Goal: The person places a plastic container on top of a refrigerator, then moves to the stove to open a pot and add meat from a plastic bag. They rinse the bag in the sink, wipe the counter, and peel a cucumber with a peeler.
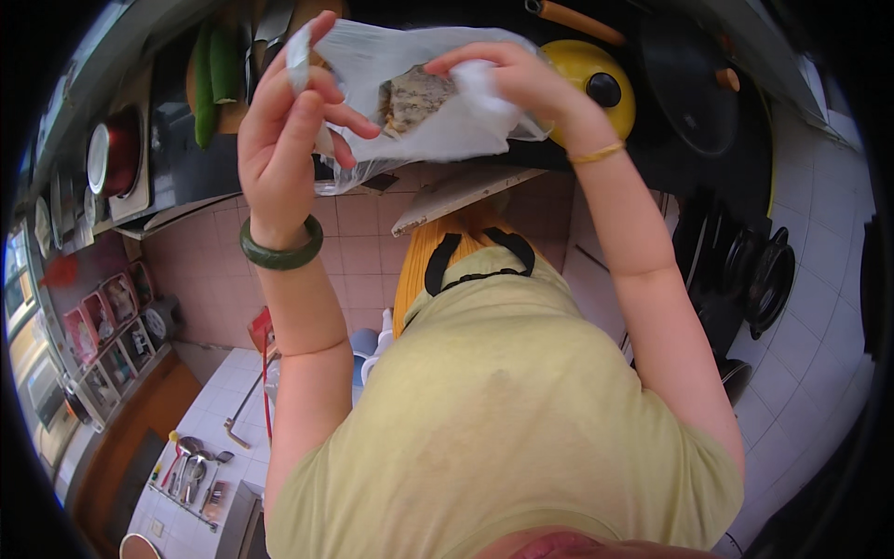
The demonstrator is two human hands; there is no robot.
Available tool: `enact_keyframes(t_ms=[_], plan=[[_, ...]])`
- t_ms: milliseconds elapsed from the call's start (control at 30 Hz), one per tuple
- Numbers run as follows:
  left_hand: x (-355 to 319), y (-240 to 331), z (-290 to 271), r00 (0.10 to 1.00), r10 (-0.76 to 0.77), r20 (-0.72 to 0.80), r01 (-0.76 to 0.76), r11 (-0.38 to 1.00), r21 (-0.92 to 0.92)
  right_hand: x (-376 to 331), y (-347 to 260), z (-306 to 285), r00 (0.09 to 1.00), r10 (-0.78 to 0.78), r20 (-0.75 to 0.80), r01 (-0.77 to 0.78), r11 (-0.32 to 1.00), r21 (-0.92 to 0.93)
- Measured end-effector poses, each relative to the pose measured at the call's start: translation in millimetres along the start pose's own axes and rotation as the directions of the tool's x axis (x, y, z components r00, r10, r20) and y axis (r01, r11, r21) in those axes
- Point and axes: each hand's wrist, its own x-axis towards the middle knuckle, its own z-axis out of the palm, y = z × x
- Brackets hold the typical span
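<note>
A thin translucent white plastic bag [372,51] hangs between my two hands over the black counter. Through it shows a greyish-brown mottled lump [419,98], whose kind I cannot make out. My left hand [289,130], with a dark green bangle at the wrist, grips the bag's left edge; its fingers are partly spread and some plastic loops over them. On the other side, my right hand [531,88] is closed on a bunched white part of the bag, slightly blurred. One right fingertip reaches to the top of the lump.
A yellow lidded pot [610,79] stands right of the bag, beside a black pan [689,93]. Green cucumber-like vegetables [214,79] lie on a round board at the left, near a red pot [116,154]. Below the counter, a cabinet door [456,200] stands ajar.
</note>
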Motion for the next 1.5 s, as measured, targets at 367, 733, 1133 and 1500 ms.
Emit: enact_keyframes(t_ms=[367,733,1133,1500], plan=[[-12.4,-79.0,14.3,0.992,0.070,-0.101,0.033,0.640,0.768,85.4,55.3,9.6,0.875,0.450,-0.181,-0.400,0.460,-0.793],[-7.1,-91.7,12.1,0.985,0.147,-0.090,-0.017,0.602,0.799,83.0,63.8,21.3,0.855,0.499,-0.142,-0.395,0.450,-0.801],[-6.5,-5.0,19.4,0.995,0.099,-0.027,-0.073,0.862,0.502,-28.8,40.6,57.3,0.970,0.240,0.047,-0.056,0.404,-0.913],[-39.6,3.6,13.9,0.998,0.003,0.055,-0.022,0.941,0.339,-62.6,9.3,38.0,0.952,0.301,0.048,-0.085,0.412,-0.907]])
